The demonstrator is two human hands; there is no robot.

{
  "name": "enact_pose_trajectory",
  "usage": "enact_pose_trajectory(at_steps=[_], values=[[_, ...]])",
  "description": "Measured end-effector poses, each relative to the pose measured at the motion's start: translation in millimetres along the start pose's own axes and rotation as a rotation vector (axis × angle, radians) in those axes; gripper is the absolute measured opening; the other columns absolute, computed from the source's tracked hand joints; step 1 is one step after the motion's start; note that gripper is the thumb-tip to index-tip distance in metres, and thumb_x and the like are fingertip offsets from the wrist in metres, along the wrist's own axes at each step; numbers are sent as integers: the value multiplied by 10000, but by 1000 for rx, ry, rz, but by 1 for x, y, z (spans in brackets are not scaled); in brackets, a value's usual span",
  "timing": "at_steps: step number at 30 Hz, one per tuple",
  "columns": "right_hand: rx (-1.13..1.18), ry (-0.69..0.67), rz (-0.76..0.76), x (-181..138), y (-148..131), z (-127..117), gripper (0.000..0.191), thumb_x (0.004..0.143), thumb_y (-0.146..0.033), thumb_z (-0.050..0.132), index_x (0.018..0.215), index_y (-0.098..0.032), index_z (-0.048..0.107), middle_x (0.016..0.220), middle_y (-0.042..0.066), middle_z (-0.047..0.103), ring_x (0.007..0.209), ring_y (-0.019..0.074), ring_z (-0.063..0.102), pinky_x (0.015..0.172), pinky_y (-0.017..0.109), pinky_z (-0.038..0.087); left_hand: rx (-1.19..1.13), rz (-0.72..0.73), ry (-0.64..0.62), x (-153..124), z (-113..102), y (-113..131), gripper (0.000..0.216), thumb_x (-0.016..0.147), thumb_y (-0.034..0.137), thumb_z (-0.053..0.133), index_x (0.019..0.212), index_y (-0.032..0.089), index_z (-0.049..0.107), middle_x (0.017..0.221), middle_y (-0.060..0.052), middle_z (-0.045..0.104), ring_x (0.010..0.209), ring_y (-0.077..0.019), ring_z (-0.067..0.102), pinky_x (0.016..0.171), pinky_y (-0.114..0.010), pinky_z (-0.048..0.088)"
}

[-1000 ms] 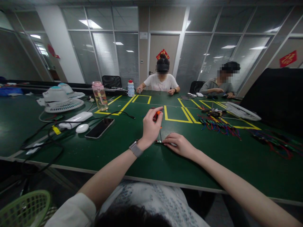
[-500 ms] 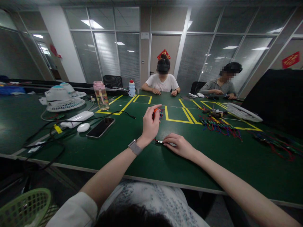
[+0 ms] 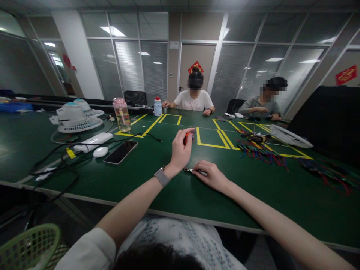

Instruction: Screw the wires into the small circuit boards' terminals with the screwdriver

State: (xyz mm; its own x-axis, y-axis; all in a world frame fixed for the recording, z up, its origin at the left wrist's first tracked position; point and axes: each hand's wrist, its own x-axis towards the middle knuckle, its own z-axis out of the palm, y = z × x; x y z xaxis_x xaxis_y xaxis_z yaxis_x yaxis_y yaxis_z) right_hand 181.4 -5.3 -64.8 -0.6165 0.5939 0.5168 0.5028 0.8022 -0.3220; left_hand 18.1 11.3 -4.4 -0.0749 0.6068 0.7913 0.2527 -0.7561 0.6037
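My left hand [image 3: 180,150] is raised over the middle of the table, its fingers curled around a small orange object [image 3: 188,138]. Most of that object is hidden behind the fingers, so its kind does not show. Lower and to the right, my right hand [image 3: 211,174] rests by the tabletop with thumb and fingertips closed on a small circuit board [image 3: 188,170]. The board's left end sticks out toward my left wrist, and the two hands are apart.
A phone [image 3: 120,152], a white mouse [image 3: 100,151] and black cables lie left. Beyond them stand a water bottle [image 3: 122,117] and white fans [image 3: 80,122]. Several wired boards [image 3: 263,153] lie right, near yellow tape [image 3: 212,144]. Two people sit across the green table [image 3: 135,187].
My hands keep their grips with only slight shifts. The person opposite has reached one hand out toward the blue bottle. The view has tilted a little upward.
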Motion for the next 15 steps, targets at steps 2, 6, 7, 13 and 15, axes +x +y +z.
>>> enact_pose_trajectory(at_steps=[2, 6, 7, 13, 15], values=[[6, 3, 3, 0, 0, 0, 149, 913, -257, 539, 863, -181, 658, 824, 67, 655, 783, 175, 615, 714, 285, 498, 1, 2, 3, 0, 0, 0, 245, 950, 249, 419, 1099, 192, 604, 1004, -61, 627, 723, -107, 587, 681, -237, 501], [1, 4, 3, 0, 0, 0, 162, 918, -272, 534, 890, -182, 665, 826, 66, 658, 781, 175, 615, 710, 284, 501, -2, 8, 7, 0, 0, 0, 244, 949, 256, 422, 1094, 193, 608, 996, -62, 631, 730, -114, 589, 683, -242, 503], [-2, 3, 3, 0, 0, 0, 163, 919, -273, 534, 913, -183, 670, 834, 67, 661, 786, 176, 616, 713, 285, 503, -3, 7, 7, 0, 0, 0, 244, 949, 259, 422, 1093, 192, 608, 996, -62, 631, 729, -113, 589, 680, -239, 502], [0, -3, -40, 0, 0, 0, 208, 926, -261, 521, 957, -186, 713, 882, 85, 677, 822, 185, 627, 742, 299, 516, -15, -4, 7, 1, 1, 0, 261, 953, 264, 405, 1102, 190, 605, 977, -57, 634, 658, -94, 568, 647, -227, 485], [18, 6, -25, 0, 1, 1, 200, 914, -270, 544, 918, -185, 725, 885, 85, 677, 813, 182, 633, 736, 298, 520, -6, -26, -18, 3, -1, 1, 281, 953, 245, 378, 1102, 186, 609, 901, -42, 645, 634, -96, 561, 632, -226, 473]])
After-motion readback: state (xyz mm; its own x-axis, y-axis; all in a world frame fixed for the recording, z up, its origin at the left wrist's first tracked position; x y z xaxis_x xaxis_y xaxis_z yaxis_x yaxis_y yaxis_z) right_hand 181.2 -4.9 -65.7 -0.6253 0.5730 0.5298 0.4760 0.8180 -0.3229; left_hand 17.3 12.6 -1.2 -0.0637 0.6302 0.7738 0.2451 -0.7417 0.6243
